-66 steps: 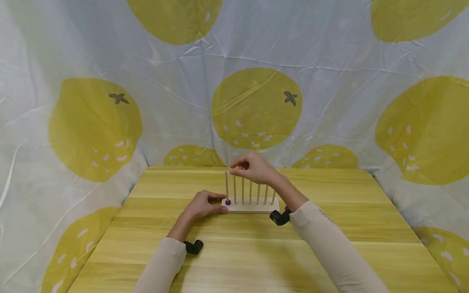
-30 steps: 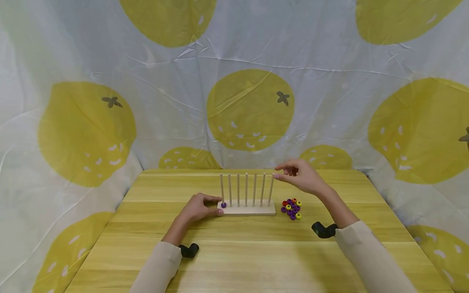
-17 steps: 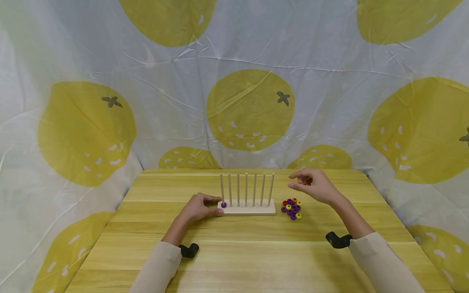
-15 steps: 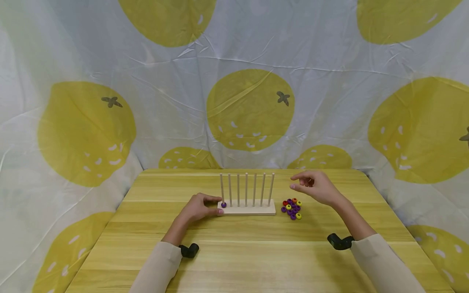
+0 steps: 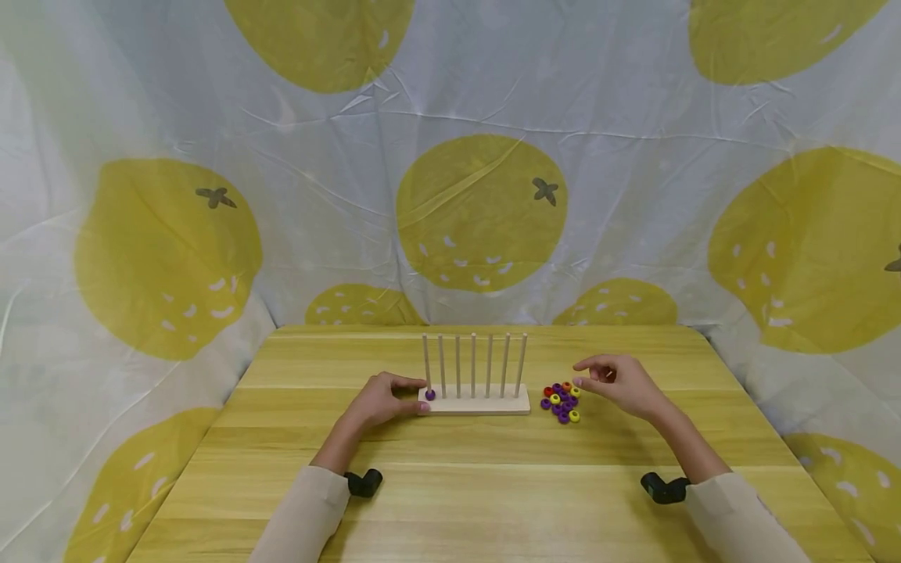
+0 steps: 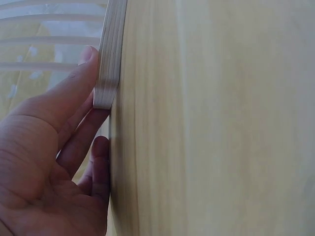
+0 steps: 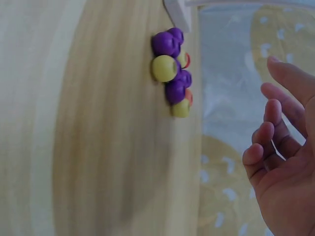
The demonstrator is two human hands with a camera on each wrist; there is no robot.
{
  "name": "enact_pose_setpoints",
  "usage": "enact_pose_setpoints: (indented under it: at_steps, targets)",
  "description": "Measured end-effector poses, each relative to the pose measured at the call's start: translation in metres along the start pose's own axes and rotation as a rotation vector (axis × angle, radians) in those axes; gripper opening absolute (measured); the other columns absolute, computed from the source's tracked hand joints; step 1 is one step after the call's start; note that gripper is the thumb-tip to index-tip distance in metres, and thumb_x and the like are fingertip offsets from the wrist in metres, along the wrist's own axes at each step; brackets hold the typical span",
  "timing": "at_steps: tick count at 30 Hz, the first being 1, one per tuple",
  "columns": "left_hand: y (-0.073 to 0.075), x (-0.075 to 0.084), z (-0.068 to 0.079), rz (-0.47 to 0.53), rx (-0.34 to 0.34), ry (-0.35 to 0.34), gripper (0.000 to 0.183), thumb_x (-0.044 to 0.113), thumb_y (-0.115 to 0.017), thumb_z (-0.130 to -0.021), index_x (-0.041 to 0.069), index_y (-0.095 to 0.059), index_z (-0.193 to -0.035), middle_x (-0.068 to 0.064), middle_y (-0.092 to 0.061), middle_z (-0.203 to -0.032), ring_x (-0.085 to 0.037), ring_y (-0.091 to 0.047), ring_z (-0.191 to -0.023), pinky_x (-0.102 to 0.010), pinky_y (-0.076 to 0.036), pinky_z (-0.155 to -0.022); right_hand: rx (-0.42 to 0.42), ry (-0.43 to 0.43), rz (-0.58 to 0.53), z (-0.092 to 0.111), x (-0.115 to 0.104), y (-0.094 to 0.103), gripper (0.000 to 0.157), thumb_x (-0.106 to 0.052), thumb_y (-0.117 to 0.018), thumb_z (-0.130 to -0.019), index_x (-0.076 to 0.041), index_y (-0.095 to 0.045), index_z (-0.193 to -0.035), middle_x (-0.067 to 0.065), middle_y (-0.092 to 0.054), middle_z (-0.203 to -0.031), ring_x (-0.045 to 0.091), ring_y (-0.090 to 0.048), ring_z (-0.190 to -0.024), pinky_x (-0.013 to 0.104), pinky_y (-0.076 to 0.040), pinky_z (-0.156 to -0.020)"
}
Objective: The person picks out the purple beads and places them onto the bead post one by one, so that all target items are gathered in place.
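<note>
A wooden peg stand with a row of upright pegs is on the table. At the foot of its leftmost peg sits a purple bead; the other pegs are bare. My left hand grips the left end of the base, thumb in front and fingers behind, as the left wrist view shows around the base's end. Beside the loose beads, at their upper right, hovers my right hand, thumb and index finger apart and holding nothing. The right wrist view shows its fingers loosely bent.
The loose beads, purple, yellow, red and orange, lie clustered just right of the stand on the wooden table. Behind the table's far edge hangs a pale curtain printed with big lemons. Both wrists carry black cameras.
My right hand has moved from above the leftmost peg to the right, past the stand, then down toward the loose beads. My left hand keeps its grip on the stand.
</note>
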State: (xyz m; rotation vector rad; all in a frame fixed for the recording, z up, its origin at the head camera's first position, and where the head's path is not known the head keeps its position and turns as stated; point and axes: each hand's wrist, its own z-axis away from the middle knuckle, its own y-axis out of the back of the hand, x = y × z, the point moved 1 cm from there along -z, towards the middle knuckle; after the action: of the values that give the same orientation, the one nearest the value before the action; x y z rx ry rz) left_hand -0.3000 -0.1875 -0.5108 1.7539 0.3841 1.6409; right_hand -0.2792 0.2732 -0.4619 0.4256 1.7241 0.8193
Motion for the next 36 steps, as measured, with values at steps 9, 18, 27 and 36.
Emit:
enact_pose_setpoints:
  at_steps: [9,18,27,36]
  targets:
    - [0.001,0.001,0.002,0.019,0.0,-0.006,0.048,0.039,-0.09,-0.08,0.026,-0.077,-0.124,-0.002,-0.074,-0.127,-0.028,-0.063,-0.129,-0.049,-0.049,-0.111,-0.017,-0.023,-0.021,0.006,0.019,-0.013,0.03,-0.024,-0.074,-0.097,-0.004,-0.075,-0.119,0.0,-0.06,-0.079,0.009,-0.05,-0.066,0.024,-0.043,-0.056]
    - [-0.002,-0.001,0.004,0.024,0.005,-0.007,0.049,0.04,-0.09,-0.079,0.025,-0.077,-0.124,-0.003,-0.074,-0.127,-0.028,-0.063,-0.128,-0.049,-0.049,-0.11,-0.05,-0.035,-0.03,0.014,0.03,-0.018,0.027,-0.02,-0.073,-0.097,-0.003,-0.075,-0.118,0.0,-0.061,-0.08,0.008,-0.051,-0.068,0.024,-0.044,-0.057]
    - [-0.002,-0.002,0.003,0.031,0.005,-0.006,0.048,0.04,-0.09,-0.079,0.025,-0.078,-0.123,-0.003,-0.074,-0.126,-0.028,-0.064,-0.128,-0.049,-0.05,-0.109,-0.063,-0.064,-0.059,0.018,0.038,-0.025,0.026,-0.022,-0.074,-0.097,-0.006,-0.075,-0.118,0.002,-0.062,-0.081,0.009,-0.052,-0.069,0.023,-0.044,-0.057]
    - [0.0,0.002,0.003,0.037,0.004,0.011,0.047,0.04,-0.089,-0.08,0.027,-0.077,-0.124,-0.002,-0.074,-0.127,-0.029,-0.063,-0.129,-0.05,-0.05,-0.11,-0.089,-0.056,-0.074,0.02,0.043,-0.031,0.027,-0.023,-0.073,-0.098,-0.007,-0.074,-0.12,0.002,-0.062,-0.082,0.009,-0.051,-0.068,0.024,-0.043,-0.057]
